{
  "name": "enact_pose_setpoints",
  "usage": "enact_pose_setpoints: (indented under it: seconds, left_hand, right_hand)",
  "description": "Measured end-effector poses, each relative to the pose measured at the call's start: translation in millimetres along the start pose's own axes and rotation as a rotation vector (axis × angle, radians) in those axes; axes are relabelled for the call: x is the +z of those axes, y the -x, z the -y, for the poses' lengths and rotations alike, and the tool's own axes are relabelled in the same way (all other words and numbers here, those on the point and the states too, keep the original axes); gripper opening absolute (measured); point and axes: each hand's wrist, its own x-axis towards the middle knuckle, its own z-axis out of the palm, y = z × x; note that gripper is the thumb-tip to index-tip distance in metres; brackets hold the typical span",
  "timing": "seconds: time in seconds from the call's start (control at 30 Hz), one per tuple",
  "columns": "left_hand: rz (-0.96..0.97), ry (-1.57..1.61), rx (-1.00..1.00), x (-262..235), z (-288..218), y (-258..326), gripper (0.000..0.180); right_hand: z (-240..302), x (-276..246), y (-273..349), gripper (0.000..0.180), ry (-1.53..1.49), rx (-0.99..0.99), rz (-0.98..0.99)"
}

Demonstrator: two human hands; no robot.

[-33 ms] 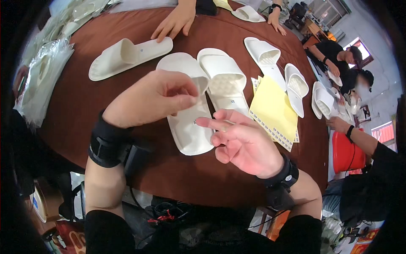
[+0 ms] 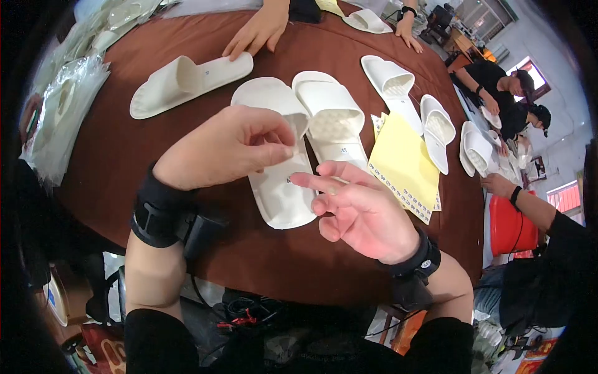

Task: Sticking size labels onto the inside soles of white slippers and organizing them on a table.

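Note:
Over the middle white slipper (image 2: 283, 202) my left hand (image 2: 230, 143) is curled, thumb and fingertips drawn together in a pinch. Whatever lies between them, if anything, is too small to make out. My right hand (image 2: 367, 209) is turned partly palm up with its fingers apart. Its index fingertip meets a small printed sticker (image 2: 288, 180) on this slipper's insole, or hovers just over it; I cannot tell which. Right alongside lies a second white slipper (image 2: 333, 118), also bearing a small sticker. Yellow sticker sheets (image 2: 402, 159) lie to the right of it.
Another person's hand (image 2: 258, 31) rests at a white slipper (image 2: 168, 90) across the brown-covered table (image 2: 156, 162). More slippers (image 2: 439, 124) lie at the right. Clear plastic bags (image 2: 65, 118) are piled at the left. A red bucket (image 2: 512, 224) stands beyond the right edge, near other people.

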Motion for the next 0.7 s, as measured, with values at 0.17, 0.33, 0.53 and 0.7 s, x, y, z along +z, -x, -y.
enact_pose_setpoints:
  seconds: [0.17, 0.33, 0.53, 0.7]
  left_hand:
    - [0.028, -0.118, -0.031, 7, 4, -1, 0.014]
    - [0.011, -0.206, 0.038, 12, 14, -4, 0.015]
    - [0.053, -0.33, -0.035, 18, 10, -5, 0.017]
    - [0.037, -0.335, 0.024, 20, 14, -7, 0.018]
  right_hand:
    - [-1, -1, 2, 0.031, -0.006, -0.002, 0.01]
    - [-2, -5, 3, 0.03, -0.013, -0.02, 0.023]
    - [-1, -4, 10, 0.032, 0.024, -0.029, 0.012]
    - [-2, -2, 11, 0.032, 0.059, -0.031, 0.03]
